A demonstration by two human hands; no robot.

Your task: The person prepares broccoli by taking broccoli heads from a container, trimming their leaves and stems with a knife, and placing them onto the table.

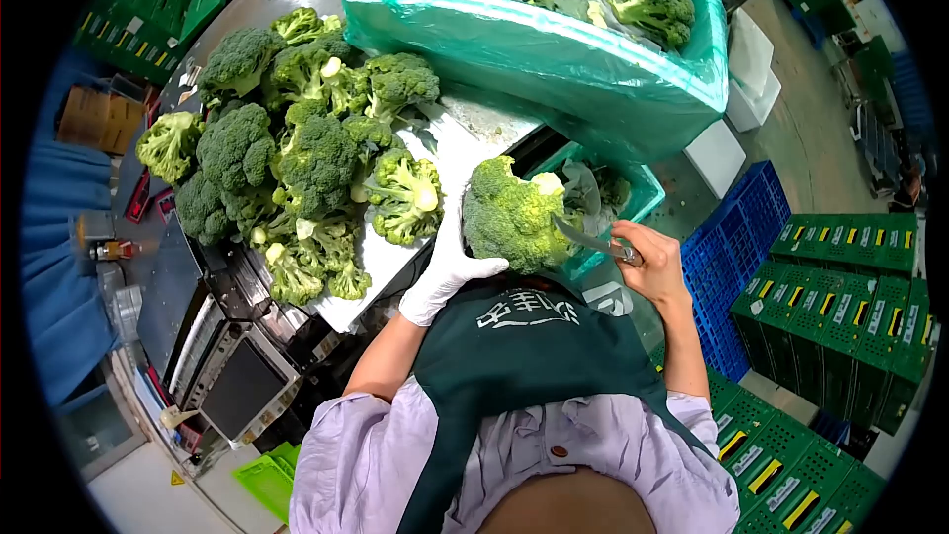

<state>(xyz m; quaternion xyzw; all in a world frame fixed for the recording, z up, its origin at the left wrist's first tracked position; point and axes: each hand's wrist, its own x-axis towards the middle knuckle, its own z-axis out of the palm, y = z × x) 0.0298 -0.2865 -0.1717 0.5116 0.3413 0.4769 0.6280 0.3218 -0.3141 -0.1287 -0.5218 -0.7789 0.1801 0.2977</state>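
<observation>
My left hand (442,275), in a white glove, grips a large head of broccoli (506,218) from its left side, thumb across the near edge. The head is held up in front of my apron, with pale cut stem showing at its upper right. Bare and closed, my right hand (652,262) holds a knife (593,240) by its handle. Its curved blade points left, and the tip is at the right edge of the broccoli; whether it cuts in, I cannot tell. A pile of broccoli heads (316,153) lies left of my left hand.
Beyond my hands stands a crate lined with green plastic (534,59), with broccoli and clear film inside. A smaller lined bin (647,193) sits below it. Green crates (820,316) and a blue pallet (727,267) stand on the right. A scale-like machine (237,376) is at lower left.
</observation>
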